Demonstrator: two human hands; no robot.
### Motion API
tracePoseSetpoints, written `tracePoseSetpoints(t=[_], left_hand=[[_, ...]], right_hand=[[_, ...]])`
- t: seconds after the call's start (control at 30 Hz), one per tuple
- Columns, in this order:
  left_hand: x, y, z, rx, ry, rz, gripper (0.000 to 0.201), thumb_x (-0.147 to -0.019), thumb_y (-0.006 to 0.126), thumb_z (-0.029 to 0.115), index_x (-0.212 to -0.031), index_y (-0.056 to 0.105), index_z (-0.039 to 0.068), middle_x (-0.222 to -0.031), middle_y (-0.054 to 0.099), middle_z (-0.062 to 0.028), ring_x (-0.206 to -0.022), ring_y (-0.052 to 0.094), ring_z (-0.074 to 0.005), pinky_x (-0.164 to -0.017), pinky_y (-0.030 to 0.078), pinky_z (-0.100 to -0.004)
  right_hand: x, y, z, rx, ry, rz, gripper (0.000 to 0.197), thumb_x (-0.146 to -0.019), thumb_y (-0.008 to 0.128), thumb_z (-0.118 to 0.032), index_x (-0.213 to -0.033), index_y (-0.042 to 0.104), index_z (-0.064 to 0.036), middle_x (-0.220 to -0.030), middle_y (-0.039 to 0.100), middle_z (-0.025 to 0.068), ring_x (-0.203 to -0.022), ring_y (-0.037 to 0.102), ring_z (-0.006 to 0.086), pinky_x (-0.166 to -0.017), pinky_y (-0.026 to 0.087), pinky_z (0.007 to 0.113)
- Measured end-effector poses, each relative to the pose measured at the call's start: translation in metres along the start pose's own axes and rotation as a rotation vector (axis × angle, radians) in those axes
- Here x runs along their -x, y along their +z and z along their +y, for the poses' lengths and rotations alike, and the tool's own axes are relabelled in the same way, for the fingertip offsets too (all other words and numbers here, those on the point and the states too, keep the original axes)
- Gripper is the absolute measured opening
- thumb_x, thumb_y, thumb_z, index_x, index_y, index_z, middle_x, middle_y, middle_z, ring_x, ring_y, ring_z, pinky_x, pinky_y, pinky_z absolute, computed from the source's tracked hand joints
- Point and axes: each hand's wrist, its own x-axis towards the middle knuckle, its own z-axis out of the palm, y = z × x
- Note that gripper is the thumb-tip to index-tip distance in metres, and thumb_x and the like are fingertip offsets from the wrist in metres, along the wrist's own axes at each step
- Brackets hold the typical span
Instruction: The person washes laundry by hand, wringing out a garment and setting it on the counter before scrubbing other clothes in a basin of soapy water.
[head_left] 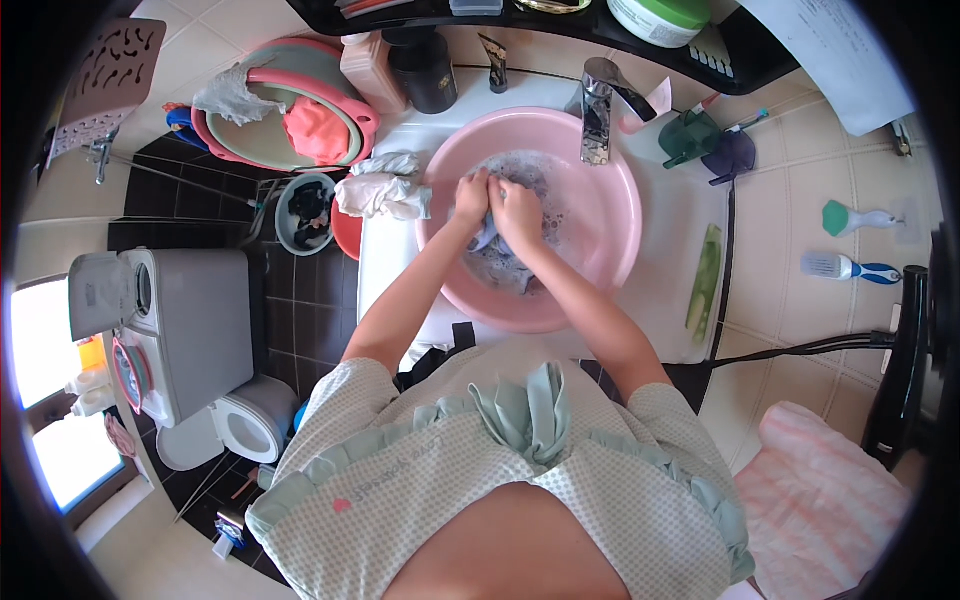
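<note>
Upper garment: one loose, off-white, short-sleeved fabric top (560, 520) with a small grey-green dot pattern and a wide, rounded neckline. Trim: a gathered, pale green ruffle strip (400, 418) crosses the front toward both sides. Centre fitting: a pale green fabric bow (528, 412). Markings, left side: a small pink heart (341, 505) beside dark printed lettering (397, 470). Sleeves: the dotted left sleeve (345, 400) and matching right sleeve (665, 430) are wide. Left hand (471, 196) and right hand (517, 212): bare.

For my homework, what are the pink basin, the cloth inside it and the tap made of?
Pink basin: probably plastic, smooth, slightly glossy, evenly coloured. Cloth: likely woven or knitted fabric, looking soft and crumpled; fibre unclear. Tap: likely chromed metal, given its mirror-like shine.
</note>
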Motion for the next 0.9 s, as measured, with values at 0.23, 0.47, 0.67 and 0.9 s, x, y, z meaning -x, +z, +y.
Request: tracePoseSetpoints(t=[0.23,0.47,0.67,0.9], left_hand=[[0.003,0.001,0.01,0.108,-0.075,0.055,0.035,-0.082,0.044,0.025,-0.083,0.056,-0.007,-0.077,0.057,-0.0138,-0.072,0.05,-0.0179,-0.067,0.041,-0.0341],[0.026,0.015,0.001,0.048,-0.151,-0.164,0.038,-0.084,0.045,0.03,-0.098,0.055,-0.003,-0.088,0.058,-0.0106,-0.08,0.054,-0.0181,-0.072,0.043,-0.032],[0.001,-0.038,0.013,-0.122,-0.083,-0.204,0.045,-0.078,0.056,0.036,-0.097,0.057,-0.005,-0.08,0.06,-0.0086,-0.07,0.056,-0.0166,-0.064,0.044,-0.0281],[0.004,-0.023,0.007,-1.098,0.487,-0.102,0.046,-0.068,0.065,0.027,-0.105,0.051,0.002,-0.091,0.056,-0.0128,-0.085,0.055,-0.0291,-0.075,0.044,-0.0354]], right_hand=[[0.005,0.013,-0.003,-0.077,-0.021,0.158,0.038,-0.085,0.044,-0.032,-0.074,0.062,-0.0009,-0.059,0.055,0.0214,-0.056,0.055,0.0363,-0.055,0.043,0.042],[-0.048,0.009,0.056,-0.197,0.163,0.022,0.041,-0.081,0.049,-0.036,-0.079,0.062,0.0027,-0.071,0.059,0.0232,-0.073,0.059,0.034,-0.066,0.044,0.037],[-0.058,-0.025,0.063,-0.32,0.352,-0.455,0.058,-0.068,0.061,-0.052,-0.097,0.061,-0.0015,-0.085,0.062,0.0117,-0.077,0.059,0.0199,-0.07,0.043,0.029],[-0.045,-0.018,0.095,0.254,0.014,-0.207,0.033,-0.066,0.067,-0.036,-0.085,0.061,-0.009,-0.082,0.059,0.0086,-0.079,0.055,0.0219,-0.068,0.043,0.033]])
